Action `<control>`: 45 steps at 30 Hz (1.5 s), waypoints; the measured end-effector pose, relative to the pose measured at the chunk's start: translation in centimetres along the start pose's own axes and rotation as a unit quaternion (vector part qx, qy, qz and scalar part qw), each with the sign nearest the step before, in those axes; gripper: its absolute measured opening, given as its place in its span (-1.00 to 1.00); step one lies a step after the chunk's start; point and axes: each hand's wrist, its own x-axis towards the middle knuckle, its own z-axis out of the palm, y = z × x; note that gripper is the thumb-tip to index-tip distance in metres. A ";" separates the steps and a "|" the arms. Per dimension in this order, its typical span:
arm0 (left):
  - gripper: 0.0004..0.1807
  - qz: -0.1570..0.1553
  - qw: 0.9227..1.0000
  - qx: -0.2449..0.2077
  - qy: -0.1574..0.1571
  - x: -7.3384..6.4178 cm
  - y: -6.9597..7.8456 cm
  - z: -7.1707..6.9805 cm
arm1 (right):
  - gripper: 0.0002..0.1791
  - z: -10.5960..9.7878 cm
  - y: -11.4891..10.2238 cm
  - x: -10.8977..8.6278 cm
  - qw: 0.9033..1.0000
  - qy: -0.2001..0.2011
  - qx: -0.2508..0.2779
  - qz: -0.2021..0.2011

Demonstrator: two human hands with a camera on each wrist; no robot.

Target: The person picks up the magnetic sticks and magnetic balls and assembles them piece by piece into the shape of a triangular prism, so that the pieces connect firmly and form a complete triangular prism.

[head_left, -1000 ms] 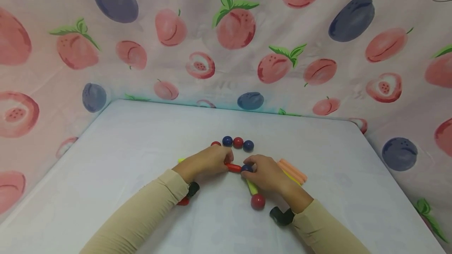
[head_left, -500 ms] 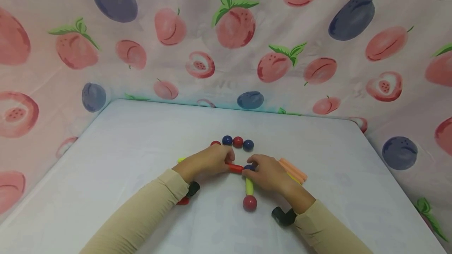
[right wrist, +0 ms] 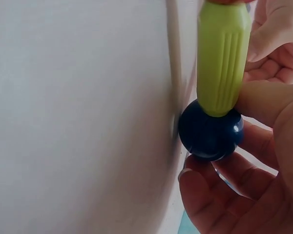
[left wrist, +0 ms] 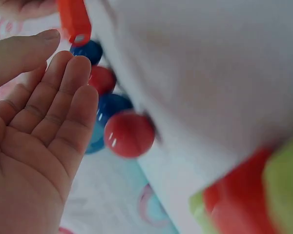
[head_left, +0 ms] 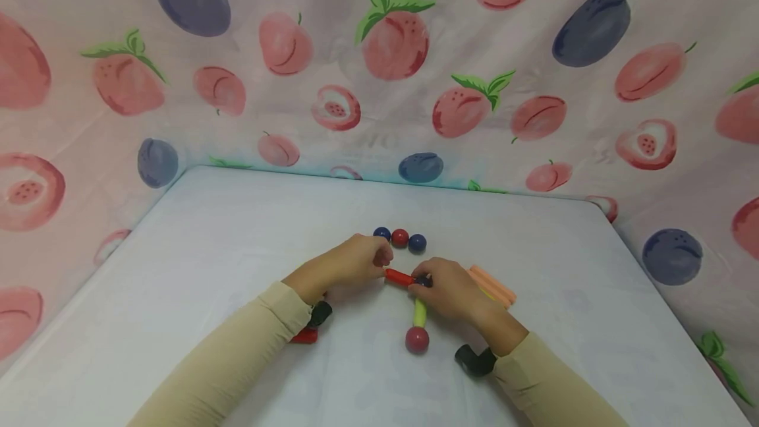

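My right hand (head_left: 447, 290) pinches a dark blue ball (right wrist: 211, 130) between thumb and fingers. Two toy rods join at that ball: a ribbed yellow-green rod (right wrist: 223, 58), with a red ball (head_left: 418, 340) on its other end, and a red rod (head_left: 399, 277) pointing toward the left hand. My left hand (head_left: 356, 261) is right by the red rod's free end, its fingers loosely bent and holding nothing. In the left wrist view, that red rod (left wrist: 75, 22) shows a hole in its end, apart from the fingertips.
A row of red and blue balls (head_left: 400, 238) lies beyond the hands. Orange rods (head_left: 492, 285) lie to the right. One black elbow piece (head_left: 474, 361) lies by the right sleeve; another black piece (head_left: 321, 314) and a red piece (head_left: 305, 336) are by the left forearm.
My left hand has let go of the red rod and shifted slightly left. The yellow-green rod with its red ball has swung left, and the right hand keeps hold of the blue ball.
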 end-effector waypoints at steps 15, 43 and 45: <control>-0.62 -0.062 0.996 -0.017 0.054 -0.7 -1.6 -3.2 | -0.72 -0.1 0.3 -0.2 1.000 -0.006 0.013 0.014; -0.63 -0.126 0.991 -0.007 0.037 1.6 -2.9 -2.4 | -0.70 -0.1 0.2 -0.1 0.999 -0.015 0.032 0.041; -0.65 -0.124 0.992 0.001 0.032 1.6 -3.0 -2.4 | -0.70 -0.1 0.2 -0.1 0.998 -0.015 0.033 0.041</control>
